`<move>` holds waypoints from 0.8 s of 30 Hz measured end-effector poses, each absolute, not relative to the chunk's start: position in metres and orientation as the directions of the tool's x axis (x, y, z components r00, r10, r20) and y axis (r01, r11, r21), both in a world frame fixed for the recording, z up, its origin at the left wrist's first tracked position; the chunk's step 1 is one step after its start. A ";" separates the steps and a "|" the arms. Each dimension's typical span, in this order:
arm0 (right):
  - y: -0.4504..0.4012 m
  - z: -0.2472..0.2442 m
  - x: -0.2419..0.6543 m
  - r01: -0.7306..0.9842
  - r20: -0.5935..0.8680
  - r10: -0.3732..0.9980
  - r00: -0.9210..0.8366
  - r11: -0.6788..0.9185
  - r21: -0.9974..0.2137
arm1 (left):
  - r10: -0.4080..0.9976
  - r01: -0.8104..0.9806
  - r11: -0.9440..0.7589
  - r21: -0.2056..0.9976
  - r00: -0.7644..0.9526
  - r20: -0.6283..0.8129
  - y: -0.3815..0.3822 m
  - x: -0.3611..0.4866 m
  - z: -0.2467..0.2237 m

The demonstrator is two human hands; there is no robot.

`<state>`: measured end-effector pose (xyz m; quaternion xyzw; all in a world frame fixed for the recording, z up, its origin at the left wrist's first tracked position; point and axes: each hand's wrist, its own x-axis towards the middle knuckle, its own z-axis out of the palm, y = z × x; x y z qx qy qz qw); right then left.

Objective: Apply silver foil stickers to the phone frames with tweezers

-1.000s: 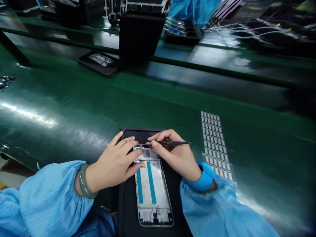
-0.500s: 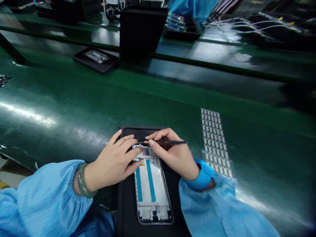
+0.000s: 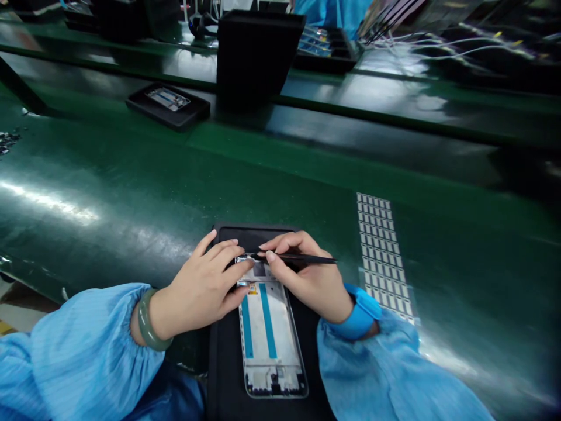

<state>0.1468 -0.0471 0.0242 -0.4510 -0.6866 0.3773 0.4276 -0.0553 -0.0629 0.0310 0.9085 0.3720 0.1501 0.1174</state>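
A phone frame [image 3: 256, 327] lies face up on a black padded tray [image 3: 225, 374], two blue strips running along its pale inner surface. My left hand [image 3: 208, 278] holds its upper left corner, thumb and fingertips pressed on it, the little finger raised. Black tweezers [image 3: 307, 258] are pinched in my right hand [image 3: 309, 272], almost level across the frame's top end. Their tips reach the top edge close to my left fingertips. Whatever lies at the tips is too small to make out.
To the right, a sheet of small pale pieces in rows [image 3: 385, 257] lies on the green bench [image 3: 153, 175]. Further back are another phone frame [image 3: 169, 98] in a black tray [image 3: 188, 120] and a tall black bin [image 3: 258, 58]. Cables [image 3: 438, 49] lie at the back right.
The tweezers' rear end has dipped slightly and shifted right with my right hand. My left hand and the phone frame stay in place.
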 end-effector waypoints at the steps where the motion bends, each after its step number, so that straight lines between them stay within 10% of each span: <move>1: -0.047 0.024 0.147 0.296 0.260 0.939 -0.227 0.320 -0.900 | 0.712 0.642 -0.695 0.324 0.678 0.184 -0.063 -0.055 0.031; 24: -0.043 0.029 0.142 0.421 0.397 0.851 -0.345 0.518 -0.744 | 0.712 0.647 -0.695 0.314 0.679 0.179 -0.063 -0.055 0.027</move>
